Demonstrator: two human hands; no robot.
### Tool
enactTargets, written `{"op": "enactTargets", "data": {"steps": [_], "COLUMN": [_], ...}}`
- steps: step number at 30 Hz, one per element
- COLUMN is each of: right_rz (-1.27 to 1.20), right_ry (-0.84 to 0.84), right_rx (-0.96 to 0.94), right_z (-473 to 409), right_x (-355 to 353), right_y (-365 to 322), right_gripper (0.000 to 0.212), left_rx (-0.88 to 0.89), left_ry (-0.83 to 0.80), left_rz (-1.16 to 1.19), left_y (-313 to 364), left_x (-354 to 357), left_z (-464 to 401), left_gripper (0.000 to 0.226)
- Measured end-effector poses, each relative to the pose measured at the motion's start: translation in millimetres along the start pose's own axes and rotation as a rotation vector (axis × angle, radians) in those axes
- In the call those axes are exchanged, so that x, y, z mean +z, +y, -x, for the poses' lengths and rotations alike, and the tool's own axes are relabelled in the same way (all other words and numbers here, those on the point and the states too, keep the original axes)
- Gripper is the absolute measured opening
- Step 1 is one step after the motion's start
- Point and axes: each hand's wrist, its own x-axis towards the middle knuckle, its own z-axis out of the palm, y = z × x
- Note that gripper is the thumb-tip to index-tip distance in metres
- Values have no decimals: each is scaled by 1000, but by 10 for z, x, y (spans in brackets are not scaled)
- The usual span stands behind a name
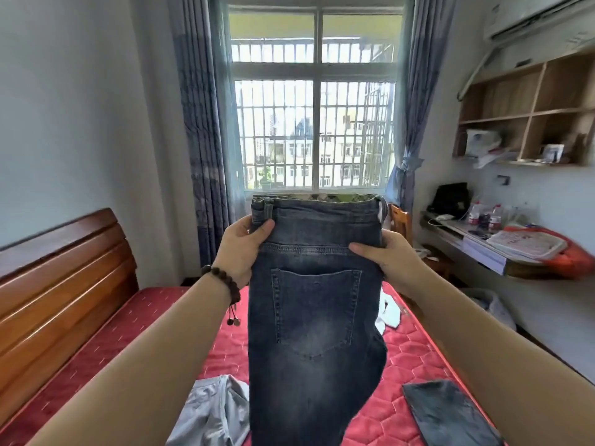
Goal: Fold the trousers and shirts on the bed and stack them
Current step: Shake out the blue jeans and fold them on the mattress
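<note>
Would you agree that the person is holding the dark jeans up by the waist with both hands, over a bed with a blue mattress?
Not quite: the head view shows a red mattress, not blue. The rest holds: left hand and right hand hold the dark jeans up by the waist.

Red quilted bed (409, 358) with grey garment (214, 413), white garment (388, 312), dark folded cloth (450, 413) on it

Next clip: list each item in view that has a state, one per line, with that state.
Jeans: held up, hanging, halved lengthwise.
Left hand: grips the waistband.
Right hand: grips the waistband.
Grey garment: crumpled on the bed.
Dark garment: lying flat.
White garment: crumpled.
Curtains: open.
</note>
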Motion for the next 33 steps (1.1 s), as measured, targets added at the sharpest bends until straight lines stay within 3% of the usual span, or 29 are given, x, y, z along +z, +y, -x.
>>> {"op": "enactTargets", "data": {"steps": [7,12,18,25,29,33], "right_rz": [4,-10,-24,18,15,53], "right_ry": [31,22,38,19,-13,12], "right_rx": [-20,-71,-171,-181,-154,-83], "right_z": [384,803,1405,1770,1862,1865], "right_x": [135,76,-85,-251,-268,-343], "right_y": [181,-29,-362,-638,-447,34], "right_gripper": [27,15,19,29,17,24], "left_rx": [-8,47,111,150,84,-30], "left_ry": [3,5,12,65,140,146], "left_rz": [-97,-168,-193,-167,-162,-127], "left_y": [36,218,448,541,303,-121], "left_x": [-133,23,379,568,531,439], "left_z": [324,801,1441,1886,2000,1994], "left_gripper": [10,9,22,12,4,4]}}
